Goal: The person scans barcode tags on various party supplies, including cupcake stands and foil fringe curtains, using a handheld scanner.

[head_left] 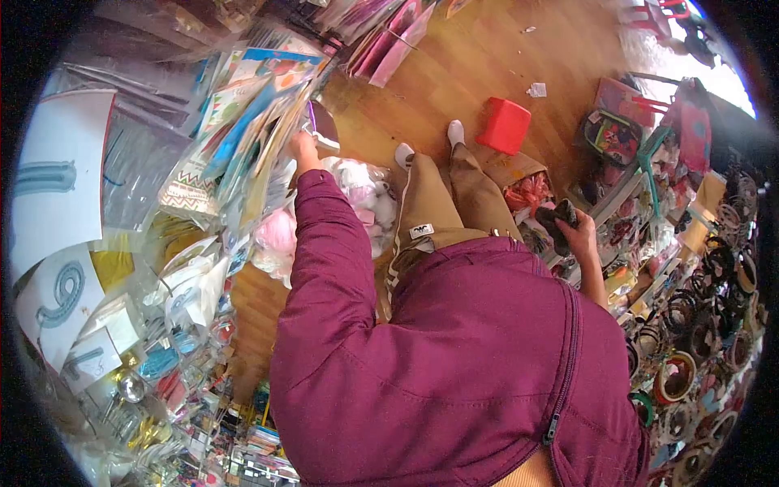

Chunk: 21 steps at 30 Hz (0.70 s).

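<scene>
My right hand (579, 236) is closed round a dark, crumpled cloth (557, 226), held beside the accessory shelves at the right. My left arm stretches forward in a maroon sleeve. At its end my left hand (306, 152) is curled at the edge of a row of hanging gift bags (235, 130) in clear wrapping. Its fingers look closed, but what they grip is hidden. Just beyond that hand is a dark and white item (323, 128) whose kind I cannot make out. Below it sit clear plastic bags with white fluffy contents (357, 188) and pink contents (277, 231).
A red plastic stool or bin (504, 126) stands on the wooden floor (454, 57) ahead. Near my right leg is an open cardboard box (519, 166) with red contents (529, 193). Headbands (675, 377) hang in rows at the right. Number balloon packets (61, 302) hang at the left.
</scene>
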Tool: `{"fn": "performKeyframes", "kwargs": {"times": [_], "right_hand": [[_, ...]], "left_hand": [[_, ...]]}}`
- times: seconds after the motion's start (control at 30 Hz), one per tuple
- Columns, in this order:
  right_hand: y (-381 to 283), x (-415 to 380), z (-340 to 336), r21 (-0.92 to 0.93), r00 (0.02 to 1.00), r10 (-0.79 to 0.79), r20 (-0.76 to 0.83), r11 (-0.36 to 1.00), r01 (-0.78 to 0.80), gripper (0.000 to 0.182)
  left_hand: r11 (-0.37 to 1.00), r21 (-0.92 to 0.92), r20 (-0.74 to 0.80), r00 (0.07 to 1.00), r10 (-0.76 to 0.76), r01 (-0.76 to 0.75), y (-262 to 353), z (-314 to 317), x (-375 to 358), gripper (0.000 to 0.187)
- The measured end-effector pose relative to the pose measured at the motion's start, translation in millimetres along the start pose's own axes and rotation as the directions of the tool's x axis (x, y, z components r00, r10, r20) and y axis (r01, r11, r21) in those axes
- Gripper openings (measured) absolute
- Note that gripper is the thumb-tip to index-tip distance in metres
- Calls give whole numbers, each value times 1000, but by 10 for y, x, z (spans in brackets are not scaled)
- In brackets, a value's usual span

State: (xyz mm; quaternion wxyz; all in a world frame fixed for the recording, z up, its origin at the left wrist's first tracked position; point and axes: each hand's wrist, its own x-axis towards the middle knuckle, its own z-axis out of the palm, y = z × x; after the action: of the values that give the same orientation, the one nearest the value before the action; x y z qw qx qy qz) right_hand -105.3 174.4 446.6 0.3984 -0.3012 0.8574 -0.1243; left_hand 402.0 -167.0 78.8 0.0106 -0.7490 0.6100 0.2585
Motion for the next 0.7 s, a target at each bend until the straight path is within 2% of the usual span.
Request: {"fn": "performKeyframes", "kwargs": {"times": [0.07, 0.17, 0.3, 0.43, 0.5, 0.53, 0.57, 0.6, 0.63, 0.7], "right_hand": [[-143, -40, -17, -18, 999, 30, 13, 999, -30, 27], [-113, -37, -22, -53, 999, 40, -9, 998, -41, 27], [-240, -88, -11, -17, 997, 64, -34, 998, -65, 28], [-231, -89, 30, -111, 996, 89, -24, 990, -92, 28], [-228, -80, 46, -144, 996, 74, -41, 987, -79, 28], [-231, -78, 47, -128, 997, 78, -29, 988, -81, 28], [-236, -80, 45, -114, 996, 83, -16, 990, -84, 28], [-260, -86, 40, -115, 996, 84, -20, 990, -86, 28], [-302, -95, 31, -116, 997, 78, -15, 990, -79, 28], [-327, -107, 23, -116, 998, 69, -12, 991, -69, 28]], "left_hand": [[966, 253, 118, 992, 31, -61, 294, -272, -135, 38], [791, 579, 295, 955, 19, -195, 690, -688, -334, 39], [809, 561, 286, 958, 9, -175, 617, -628, -286, 46], [927, 372, -83, 992, 93, -56, 373, -269, -135, 43], [967, 252, -272, 957, 99, -28, 295, -131, 215, 43], [982, 188, -363, 927, 93, -25, 149, -22, -96, 43], [992, 123, -450, 890, 78, -25, 140, 17, -68, 43], [998, 35, -488, 871, 54, -43, 225, -39, -128, 37], [999, 32, -486, 872, 54, -44, 253, -53, -148, 37], [929, -357, -449, 855, -258, 93, 415, 17, -557, 31]]}}
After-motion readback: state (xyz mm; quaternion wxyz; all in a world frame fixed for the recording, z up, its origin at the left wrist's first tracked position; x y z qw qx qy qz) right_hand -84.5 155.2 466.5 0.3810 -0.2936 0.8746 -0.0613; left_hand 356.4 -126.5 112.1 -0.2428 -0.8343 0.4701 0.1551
